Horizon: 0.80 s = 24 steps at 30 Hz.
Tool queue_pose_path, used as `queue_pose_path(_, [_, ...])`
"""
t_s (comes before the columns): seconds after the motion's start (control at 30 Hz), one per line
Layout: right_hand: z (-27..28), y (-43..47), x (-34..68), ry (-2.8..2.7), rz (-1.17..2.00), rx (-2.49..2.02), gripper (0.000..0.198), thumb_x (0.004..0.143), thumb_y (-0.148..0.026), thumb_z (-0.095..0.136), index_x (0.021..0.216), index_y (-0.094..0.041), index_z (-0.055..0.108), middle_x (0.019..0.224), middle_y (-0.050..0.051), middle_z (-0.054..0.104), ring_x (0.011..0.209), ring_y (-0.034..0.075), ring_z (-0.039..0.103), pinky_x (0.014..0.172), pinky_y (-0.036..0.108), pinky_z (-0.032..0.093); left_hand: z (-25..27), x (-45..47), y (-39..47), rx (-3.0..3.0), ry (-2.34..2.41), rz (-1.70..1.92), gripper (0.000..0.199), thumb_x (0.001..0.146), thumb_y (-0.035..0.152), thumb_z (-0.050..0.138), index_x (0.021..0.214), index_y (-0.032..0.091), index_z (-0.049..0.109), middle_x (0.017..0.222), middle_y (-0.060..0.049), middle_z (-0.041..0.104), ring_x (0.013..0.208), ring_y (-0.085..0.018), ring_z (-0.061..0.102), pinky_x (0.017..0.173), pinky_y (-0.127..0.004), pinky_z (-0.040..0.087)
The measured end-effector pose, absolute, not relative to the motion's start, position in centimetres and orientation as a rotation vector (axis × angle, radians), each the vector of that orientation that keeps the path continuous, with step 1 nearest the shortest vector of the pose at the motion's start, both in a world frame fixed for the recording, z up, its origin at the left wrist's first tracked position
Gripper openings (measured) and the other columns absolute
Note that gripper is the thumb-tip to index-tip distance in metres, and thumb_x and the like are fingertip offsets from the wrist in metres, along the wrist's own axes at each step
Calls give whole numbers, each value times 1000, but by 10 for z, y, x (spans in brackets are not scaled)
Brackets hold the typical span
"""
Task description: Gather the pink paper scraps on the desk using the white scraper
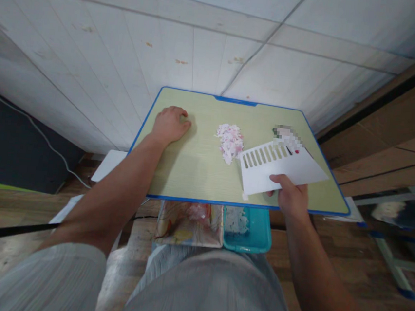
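Observation:
On the left part of the pale green table top (191,173), my left hand (170,123) rests with loosely curled fingers, thumb apart, nothing visible in it. My right hand (293,199) grips the lower edge of a white sheet (264,175), thumb on top and fingers underneath. A row of rounded slots is cut along the sheet's upper left part. Touching or just beside its left corner lies a heap of pale pink and white shredded scraps (230,140). Behind the sheet is a blurred-out item (288,136), partly covered; its kind cannot be made out.
Under the table's front edge sit a turquoise basin (266,234) with greyish-white bits and a patterned box (171,225) holding plastic-wrapped stuff. A white panelled wall (166,49) stands behind the table. Cardboard boxes (391,114) are stacked at right.

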State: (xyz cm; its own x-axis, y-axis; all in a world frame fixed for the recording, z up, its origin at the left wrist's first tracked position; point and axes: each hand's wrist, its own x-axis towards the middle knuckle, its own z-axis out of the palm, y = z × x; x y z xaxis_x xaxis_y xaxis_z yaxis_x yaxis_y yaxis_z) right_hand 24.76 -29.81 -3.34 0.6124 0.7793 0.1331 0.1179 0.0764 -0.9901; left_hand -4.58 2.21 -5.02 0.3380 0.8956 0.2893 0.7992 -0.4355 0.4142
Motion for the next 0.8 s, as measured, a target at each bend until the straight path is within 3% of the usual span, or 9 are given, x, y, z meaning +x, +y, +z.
queue_pose_path(0.17, [-41, -300, 256, -692, 661, -1391, 30, 65, -36, 91, 77, -28, 65, 64, -5, 60, 45, 14, 47, 34, 28, 35, -49, -46, 22, 2388, 1534, 700, 43, 105, 40, 72, 141, 24, 90, 160, -17, 85, 157, -45, 71, 142, -63, 52])
queue_pose_path(0.8, [-38, -299, 252, -694, 568, -1478, 26, 71, -37, 88, 76, -30, 64, 60, -4, 61, 42, 15, 46, 35, 30, 33, -47, -44, 16, 2394, 1551, 739, 42, 103, 38, 72, 137, 27, 93, 156, -15, 88, 153, -44, 74, 140, -64, 56])
